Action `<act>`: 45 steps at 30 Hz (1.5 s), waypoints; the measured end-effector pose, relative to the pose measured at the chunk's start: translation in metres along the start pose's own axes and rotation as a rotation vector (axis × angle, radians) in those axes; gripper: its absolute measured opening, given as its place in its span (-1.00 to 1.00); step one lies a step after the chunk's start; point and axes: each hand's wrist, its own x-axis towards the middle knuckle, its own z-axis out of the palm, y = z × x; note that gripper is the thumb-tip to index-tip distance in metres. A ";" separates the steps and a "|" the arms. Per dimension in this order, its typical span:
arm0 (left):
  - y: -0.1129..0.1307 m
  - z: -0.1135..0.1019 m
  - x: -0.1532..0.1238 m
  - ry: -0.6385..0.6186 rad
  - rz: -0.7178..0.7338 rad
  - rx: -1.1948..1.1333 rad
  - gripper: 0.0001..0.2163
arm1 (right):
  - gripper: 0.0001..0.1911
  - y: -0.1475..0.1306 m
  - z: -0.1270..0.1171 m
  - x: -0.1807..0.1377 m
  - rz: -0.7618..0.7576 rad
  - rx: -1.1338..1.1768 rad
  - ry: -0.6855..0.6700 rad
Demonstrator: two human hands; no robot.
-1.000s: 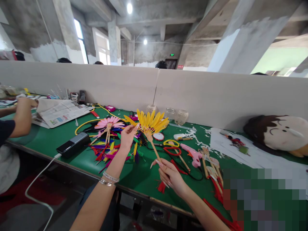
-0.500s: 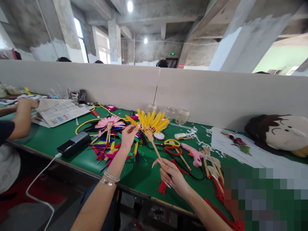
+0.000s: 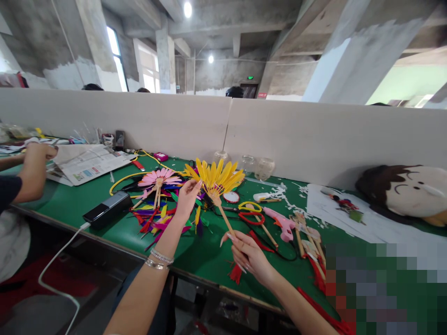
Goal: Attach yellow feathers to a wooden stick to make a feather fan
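Head view, only one cam. Yellow feather fan (image 3: 215, 176) is held up over the green table (image 3: 206, 256), tilted, feathers spread at top, thin wooden stick running down-right.

Doing this well, as I judge it: keep the stick pinched low w/ a steady grip so the fan doesn't spin, and let the other hand work only the feather edge, light touch, one feather at a time, so nothing bends or pulls loose at the base. Hold it clear of the clutter below so loose feathers don't snag.

Right hand (image 3: 249, 258): fingers curled together, clamped on the bottom end of the stick, thumb and forefinger doing the pinch; long nails stick out. Left hand (image 3: 186, 197): raised, fingertips drawn together at the left edge of the yellow feathers, touching or pinching one; can't tell which exactly. Bracelets (image 3: 158, 260) on that wrist.

Around it: pink feather fan (image 3: 159, 178) lying flat just left, loose coloured feathers (image 3: 155, 218) under it, black power bank (image 3: 107, 209) w/ white cable near the table edge. Right of the stick: red scissors (image 3: 252, 217), pink glue gun (image 3: 281, 224). Plush toy (image 3: 407, 191) far right. Another person's arm (image 3: 30, 174) at far left by a newspaper (image 3: 89, 162).
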 end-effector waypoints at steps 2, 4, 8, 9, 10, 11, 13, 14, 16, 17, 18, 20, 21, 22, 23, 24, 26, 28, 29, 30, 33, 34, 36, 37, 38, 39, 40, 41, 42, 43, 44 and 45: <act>-0.001 -0.002 -0.001 -0.054 0.043 0.030 -0.67 | -0.73 -0.002 0.001 -0.001 -0.001 0.010 0.003; -0.003 -0.004 -0.001 -0.073 0.090 0.060 -0.65 | -0.73 -0.002 0.001 -0.001 -0.007 0.006 0.008; -0.005 -0.009 0.001 -0.193 0.020 0.075 -0.60 | -0.73 -0.002 0.001 -0.001 -0.009 -0.001 0.002; -0.004 -0.011 0.002 -0.256 -0.037 0.065 -0.59 | -0.73 -0.002 0.001 -0.001 -0.009 0.000 -0.001; -0.003 -0.012 0.002 -0.320 -0.091 0.053 -0.57 | -0.73 -0.002 0.001 -0.001 -0.008 0.001 -0.004; -0.002 -0.013 0.003 -0.373 -0.132 0.040 -0.57 | -0.73 -0.002 0.001 -0.001 -0.008 0.003 -0.006; 0.002 -0.015 0.002 -0.420 -0.161 0.025 -0.58 | -0.73 -0.003 0.002 -0.002 -0.007 0.007 -0.010; 0.004 -0.015 0.001 -0.421 -0.157 0.023 -0.59 | -0.73 -0.004 0.002 -0.002 -0.004 0.009 -0.013; 0.008 -0.016 0.000 -0.406 -0.137 0.032 -0.63 | -0.73 -0.004 0.002 -0.002 0.001 0.013 -0.020; 0.011 -0.016 -0.002 -0.399 -0.128 0.043 -0.65 | -0.74 -0.003 0.002 -0.002 0.004 0.017 -0.023; 0.013 -0.016 -0.003 -0.396 -0.119 0.055 -0.66 | -0.74 -0.003 0.002 -0.002 0.006 0.021 -0.028; 0.016 -0.015 -0.005 -0.392 -0.098 0.068 -0.66 | -0.74 -0.003 0.002 -0.002 0.009 0.024 -0.039; 0.017 -0.015 -0.005 -0.389 -0.089 0.067 -0.66 | -0.74 -0.003 0.002 -0.002 0.008 0.022 -0.043; 0.018 -0.014 -0.005 -0.385 -0.084 0.064 -0.66 | -0.74 -0.003 0.002 -0.002 0.006 0.016 -0.044; 0.017 -0.014 -0.005 -0.381 -0.082 0.059 -0.66 | -0.74 -0.003 0.002 -0.002 0.004 0.010 -0.044; 0.016 -0.014 -0.005 -0.375 -0.082 0.053 -0.66 | -0.74 -0.003 0.002 -0.002 0.004 0.003 -0.043; 0.012 -0.014 -0.003 -0.366 -0.084 0.030 -0.66 | -0.74 -0.003 0.001 -0.003 0.013 -0.004 -0.045; 0.007 -0.014 0.000 -0.369 -0.078 -0.003 -0.65 | -0.74 -0.004 0.000 -0.003 0.025 -0.002 -0.055; 0.005 -0.014 0.001 -0.373 -0.070 -0.018 -0.64 | -0.75 -0.004 -0.001 -0.004 0.028 0.001 -0.060; 0.004 -0.014 0.001 -0.377 -0.063 -0.028 -0.64 | -0.75 -0.004 -0.001 -0.004 0.029 0.004 -0.065; 0.002 -0.013 0.001 -0.368 -0.043 -0.050 -0.65 | -0.75 -0.005 -0.003 -0.004 0.031 0.010 -0.075; 0.002 -0.012 0.000 -0.355 -0.041 -0.060 -0.66 | -0.75 -0.005 -0.003 -0.004 0.032 0.011 -0.084; 0.002 -0.010 -0.002 -0.324 -0.047 -0.091 -0.67 | -0.75 -0.005 -0.002 -0.005 0.033 0.014 -0.099; 0.002 -0.009 -0.003 -0.312 -0.055 -0.111 -0.68 | -0.75 -0.004 -0.002 -0.005 0.033 0.016 -0.104; 0.002 -0.008 -0.004 -0.304 -0.064 -0.131 -0.68 | -0.75 -0.004 -0.002 -0.004 0.030 0.019 -0.108; 0.001 -0.007 -0.004 -0.300 -0.071 -0.151 -0.67 | -0.75 -0.004 -0.002 -0.004 0.028 0.020 -0.109; 0.001 -0.006 -0.004 -0.298 -0.078 -0.168 -0.67 | -0.76 -0.003 -0.002 -0.004 0.026 0.022 -0.107; 0.000 -0.006 -0.005 -0.299 -0.085 -0.183 -0.68 | -0.76 -0.003 -0.002 -0.004 0.025 0.022 -0.105; -0.001 -0.006 -0.005 -0.299 -0.094 -0.193 -0.68 | -0.76 -0.002 -0.003 -0.004 0.026 0.022 -0.103; -0.002 -0.005 -0.005 -0.298 -0.103 -0.203 -0.69 | -0.76 -0.002 -0.003 -0.004 0.028 0.020 -0.100; -0.002 -0.005 -0.005 -0.298 -0.113 -0.211 -0.70 | -0.75 -0.002 -0.003 -0.004 0.031 0.017 -0.098; -0.003 -0.005 -0.005 -0.299 -0.124 -0.218 -0.70 | -0.75 -0.002 -0.004 -0.004 0.034 0.012 -0.097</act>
